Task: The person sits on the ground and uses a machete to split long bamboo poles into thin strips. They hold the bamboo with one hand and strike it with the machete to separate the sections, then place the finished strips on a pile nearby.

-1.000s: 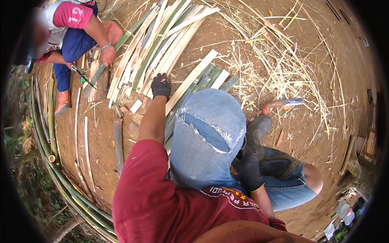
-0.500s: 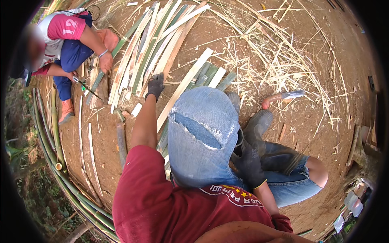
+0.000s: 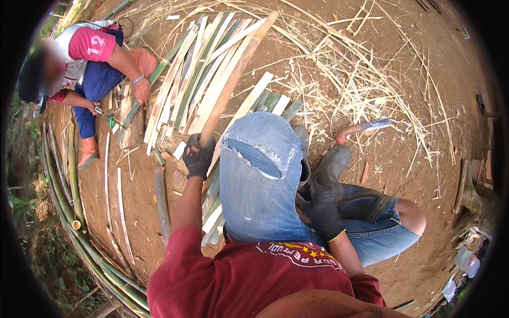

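Observation:
A long brown bamboo strip [image 3: 233, 87] slants up and away from my left hand [image 3: 198, 157], which wears a dark glove and is closed around its near end. Just left of that strip lies a row of split bamboo strips [image 3: 183, 79], pale and green. My right hand [image 3: 322, 212], in a dark glove too, rests low between my bent legs, near my boots; its fingers are mostly hidden, so their grip does not show. Beyond my boot, a knife [image 3: 366, 129] with a curved brown handle lies on the ground.
A pile of thin bamboo shavings [image 3: 355, 90] spreads at the far right. Shorter bamboo pieces [image 3: 270, 100] lie beside my knee. At left, a co-worker [image 3: 101, 69] crouches with a blade over a wooden block. Long bamboo poles [image 3: 85, 238] curve along the left edge.
My left hand has closed on the brown bamboo strip and drawn it toward me, lifting its near end off the row. My right hand has stayed almost in place.

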A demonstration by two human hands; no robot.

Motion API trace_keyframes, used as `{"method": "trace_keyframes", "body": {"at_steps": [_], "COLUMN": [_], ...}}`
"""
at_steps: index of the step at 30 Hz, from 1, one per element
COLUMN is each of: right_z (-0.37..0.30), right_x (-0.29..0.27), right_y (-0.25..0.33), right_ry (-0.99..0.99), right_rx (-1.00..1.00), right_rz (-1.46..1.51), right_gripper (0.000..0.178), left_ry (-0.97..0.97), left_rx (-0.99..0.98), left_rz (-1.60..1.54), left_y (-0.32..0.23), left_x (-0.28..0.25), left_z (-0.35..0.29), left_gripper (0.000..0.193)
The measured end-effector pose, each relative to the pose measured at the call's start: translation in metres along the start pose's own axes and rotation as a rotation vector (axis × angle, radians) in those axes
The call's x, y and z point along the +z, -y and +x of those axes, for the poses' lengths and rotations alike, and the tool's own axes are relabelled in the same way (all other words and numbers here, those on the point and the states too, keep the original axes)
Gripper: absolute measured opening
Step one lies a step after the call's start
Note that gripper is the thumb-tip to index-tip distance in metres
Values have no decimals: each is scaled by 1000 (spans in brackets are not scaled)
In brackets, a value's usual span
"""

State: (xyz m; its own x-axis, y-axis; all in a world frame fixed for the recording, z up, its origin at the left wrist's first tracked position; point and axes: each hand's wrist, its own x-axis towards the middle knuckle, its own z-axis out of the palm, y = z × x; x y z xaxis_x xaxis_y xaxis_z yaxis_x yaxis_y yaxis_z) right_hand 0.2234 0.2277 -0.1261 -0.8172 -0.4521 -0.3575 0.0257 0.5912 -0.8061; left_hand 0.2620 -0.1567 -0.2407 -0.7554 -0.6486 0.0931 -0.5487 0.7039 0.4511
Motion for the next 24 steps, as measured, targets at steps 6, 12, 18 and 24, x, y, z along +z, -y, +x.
{"method": "trace_keyframes", "body": {"at_steps": [6,12,18,24], "right_z": [-8,21,64,68], "right_x": [-2,-71,-193,-246], "right_y": [-8,44,137,199], "right_ry": [-122,-396,-666,-523], "right_rx": [-167,-66,-453,-796], "right_rz": [-184,415,228,249], "right_gripper": [26,17,42,41], "left_ry": [-86,-195,-308,-311], "left_rx": [-85,20,314,389], "left_rz": [-151,-330,-318,-354], "left_y": [-33,-67,-106,-110], "left_x": [-48,-61,-74,-93], "left_z": [-10,6,3,6], "left_gripper": [34,31,23,20]}}
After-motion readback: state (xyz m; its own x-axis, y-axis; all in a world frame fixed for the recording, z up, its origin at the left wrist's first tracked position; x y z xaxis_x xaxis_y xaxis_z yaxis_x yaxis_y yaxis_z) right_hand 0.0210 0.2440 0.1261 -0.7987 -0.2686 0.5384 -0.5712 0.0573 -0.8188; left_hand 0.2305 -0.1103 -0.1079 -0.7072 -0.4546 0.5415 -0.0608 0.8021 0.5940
